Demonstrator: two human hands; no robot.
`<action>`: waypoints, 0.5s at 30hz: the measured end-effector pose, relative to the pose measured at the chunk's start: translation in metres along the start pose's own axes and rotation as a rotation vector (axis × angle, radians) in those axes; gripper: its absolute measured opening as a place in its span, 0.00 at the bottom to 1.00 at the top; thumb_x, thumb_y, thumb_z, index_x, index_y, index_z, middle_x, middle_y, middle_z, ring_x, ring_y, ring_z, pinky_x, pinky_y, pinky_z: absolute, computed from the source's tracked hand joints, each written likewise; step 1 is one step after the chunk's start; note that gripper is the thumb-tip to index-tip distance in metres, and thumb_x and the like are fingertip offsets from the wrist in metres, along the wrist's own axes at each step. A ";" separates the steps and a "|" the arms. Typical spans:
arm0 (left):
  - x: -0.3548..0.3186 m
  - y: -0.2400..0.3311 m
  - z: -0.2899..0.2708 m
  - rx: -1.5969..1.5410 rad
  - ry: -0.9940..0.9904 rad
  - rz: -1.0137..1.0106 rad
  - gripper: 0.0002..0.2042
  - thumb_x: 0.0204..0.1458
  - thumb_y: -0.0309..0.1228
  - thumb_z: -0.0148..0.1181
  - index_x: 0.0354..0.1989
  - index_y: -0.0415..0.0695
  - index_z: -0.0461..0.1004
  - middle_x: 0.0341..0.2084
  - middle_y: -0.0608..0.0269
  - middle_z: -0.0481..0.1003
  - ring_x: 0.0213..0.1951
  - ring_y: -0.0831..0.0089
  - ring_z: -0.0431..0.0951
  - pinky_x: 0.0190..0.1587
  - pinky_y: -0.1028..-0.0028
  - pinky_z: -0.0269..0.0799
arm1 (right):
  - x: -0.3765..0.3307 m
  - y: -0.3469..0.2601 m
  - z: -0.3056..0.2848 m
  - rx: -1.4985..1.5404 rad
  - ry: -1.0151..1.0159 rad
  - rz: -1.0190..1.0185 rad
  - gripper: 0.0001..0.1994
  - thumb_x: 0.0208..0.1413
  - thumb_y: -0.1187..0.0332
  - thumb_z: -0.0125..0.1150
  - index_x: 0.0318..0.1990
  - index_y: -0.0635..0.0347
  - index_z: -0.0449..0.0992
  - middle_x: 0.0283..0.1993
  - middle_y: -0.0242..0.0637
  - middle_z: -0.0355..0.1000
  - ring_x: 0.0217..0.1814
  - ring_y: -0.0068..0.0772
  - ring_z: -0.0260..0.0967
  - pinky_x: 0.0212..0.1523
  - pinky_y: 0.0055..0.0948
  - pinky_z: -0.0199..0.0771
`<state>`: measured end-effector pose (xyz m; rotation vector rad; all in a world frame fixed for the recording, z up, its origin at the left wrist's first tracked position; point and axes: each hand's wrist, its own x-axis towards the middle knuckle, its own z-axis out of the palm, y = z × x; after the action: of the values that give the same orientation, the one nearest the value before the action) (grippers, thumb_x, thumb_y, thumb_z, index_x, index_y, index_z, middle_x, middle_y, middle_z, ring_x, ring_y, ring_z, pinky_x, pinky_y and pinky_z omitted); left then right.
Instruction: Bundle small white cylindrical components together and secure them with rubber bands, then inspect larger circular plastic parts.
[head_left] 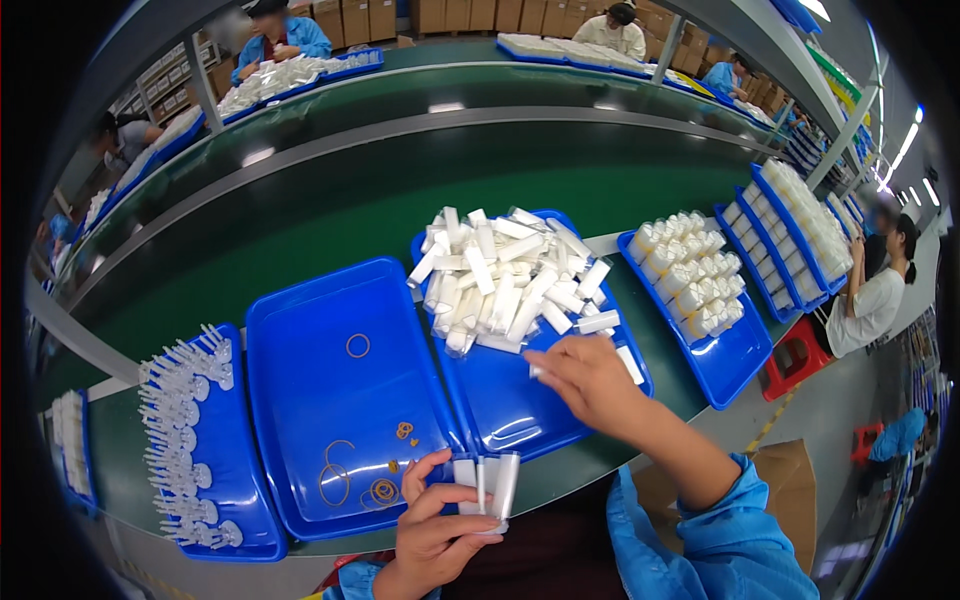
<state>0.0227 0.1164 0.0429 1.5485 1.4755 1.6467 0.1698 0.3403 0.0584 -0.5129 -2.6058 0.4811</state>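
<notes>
My left hand (437, 530), low in the middle of the head view, is closed around a few clear-wrapped white packets (507, 487) standing upright side by side. Over the near part of a blue tray (510, 418), my right hand (590, 385) has its fingers pinched together. A small white piece (537, 371) shows at those fingertips; the rest of it is hidden. Beyond the right hand, a heap of similar white packets (520, 275) fills the far part of that tray. One white packet (630, 365) lies apart, just right of the right hand.
To the left, a blue tray (340, 290) holds rubber bands (383, 491). Farther left stands a tray with clear stemmed plastic parts (190, 440). On the right, a tray (735, 375) carries bundled white packets (690, 270), beside stacked full trays (800, 220). Other people sit across the green belt (330, 190).
</notes>
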 end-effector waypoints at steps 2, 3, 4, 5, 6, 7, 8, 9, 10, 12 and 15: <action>0.000 -0.002 -0.002 0.056 -0.056 0.025 0.08 0.35 0.33 0.69 0.27 0.56 0.81 0.33 0.70 0.75 0.54 0.55 0.60 0.58 0.56 0.42 | -0.002 -0.032 -0.001 0.329 0.048 0.053 0.14 0.47 0.77 0.59 0.44 0.59 0.75 0.34 0.35 0.66 0.34 0.29 0.65 0.30 0.25 0.65; 0.003 0.001 -0.001 0.079 -0.074 0.035 0.07 0.32 0.31 0.70 0.24 0.52 0.81 0.30 0.66 0.75 0.52 0.53 0.62 0.56 0.52 0.45 | -0.004 -0.038 -0.006 0.440 0.010 0.023 0.14 0.50 0.78 0.56 0.46 0.60 0.74 0.35 0.34 0.63 0.32 0.23 0.64 0.32 0.19 0.65; 0.003 0.001 -0.001 0.086 -0.083 0.037 0.08 0.32 0.31 0.70 0.24 0.52 0.81 0.31 0.67 0.75 0.52 0.53 0.61 0.56 0.52 0.45 | -0.006 -0.042 -0.004 0.639 -0.019 0.097 0.15 0.51 0.78 0.56 0.47 0.60 0.73 0.36 0.33 0.63 0.33 0.21 0.64 0.33 0.18 0.65; 0.002 0.001 -0.002 0.094 -0.092 0.040 0.08 0.32 0.32 0.70 0.24 0.53 0.81 0.31 0.67 0.75 0.53 0.53 0.61 0.56 0.52 0.45 | -0.008 -0.046 0.000 0.838 -0.049 0.172 0.15 0.51 0.78 0.56 0.48 0.61 0.73 0.36 0.32 0.64 0.33 0.20 0.64 0.33 0.17 0.65; 0.002 0.001 -0.001 0.096 -0.101 0.043 0.08 0.32 0.32 0.70 0.25 0.53 0.81 0.31 0.68 0.75 0.53 0.53 0.61 0.56 0.52 0.45 | -0.009 -0.049 0.000 1.031 -0.080 0.250 0.16 0.51 0.79 0.56 0.49 0.61 0.72 0.36 0.31 0.65 0.33 0.18 0.63 0.33 0.16 0.65; 0.001 0.000 -0.001 0.084 -0.106 0.033 0.08 0.33 0.34 0.70 0.26 0.55 0.81 0.32 0.70 0.75 0.53 0.54 0.61 0.57 0.53 0.43 | -0.009 -0.054 -0.004 1.251 -0.128 0.441 0.21 0.51 0.79 0.56 0.54 0.63 0.67 0.37 0.31 0.67 0.34 0.15 0.63 0.34 0.15 0.64; 0.000 0.000 -0.001 0.073 -0.110 0.021 0.08 0.35 0.35 0.69 0.27 0.58 0.81 0.33 0.72 0.74 0.54 0.55 0.60 0.58 0.53 0.40 | -0.008 -0.055 -0.003 1.351 -0.128 0.481 0.22 0.51 0.79 0.56 0.56 0.63 0.65 0.37 0.32 0.68 0.33 0.15 0.63 0.34 0.15 0.64; -0.001 -0.001 -0.001 0.063 -0.114 0.010 0.08 0.36 0.37 0.68 0.28 0.60 0.81 0.34 0.75 0.74 0.55 0.57 0.60 0.59 0.54 0.37 | -0.006 -0.056 -0.003 1.452 -0.128 0.520 0.23 0.52 0.79 0.57 0.57 0.63 0.63 0.37 0.33 0.69 0.33 0.15 0.63 0.33 0.15 0.64; -0.001 -0.001 -0.001 0.066 -0.119 0.011 0.08 0.36 0.37 0.68 0.28 0.60 0.81 0.34 0.75 0.74 0.55 0.57 0.60 0.59 0.54 0.37 | -0.004 -0.056 -0.002 1.553 -0.129 0.558 0.24 0.52 0.79 0.57 0.58 0.63 0.62 0.37 0.34 0.69 0.32 0.14 0.62 0.32 0.15 0.64; -0.001 0.000 -0.001 0.073 -0.128 0.012 0.08 0.36 0.37 0.68 0.28 0.60 0.81 0.34 0.76 0.74 0.55 0.57 0.60 0.59 0.54 0.36 | -0.007 -0.052 0.003 1.589 -0.204 0.607 0.24 0.53 0.76 0.56 0.58 0.63 0.61 0.38 0.34 0.70 0.32 0.14 0.62 0.31 0.14 0.63; 0.001 0.002 -0.001 0.096 -0.142 0.027 0.08 0.36 0.37 0.68 0.28 0.60 0.81 0.34 0.78 0.74 0.55 0.57 0.60 0.59 0.54 0.34 | -0.008 -0.050 0.003 1.696 -0.268 0.679 0.22 0.56 0.73 0.54 0.58 0.63 0.61 0.38 0.34 0.70 0.31 0.14 0.62 0.30 0.14 0.61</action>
<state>0.0224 0.1168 0.0450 1.7066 1.4839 1.4666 0.1613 0.2926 0.0730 -0.6099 -1.2115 2.5909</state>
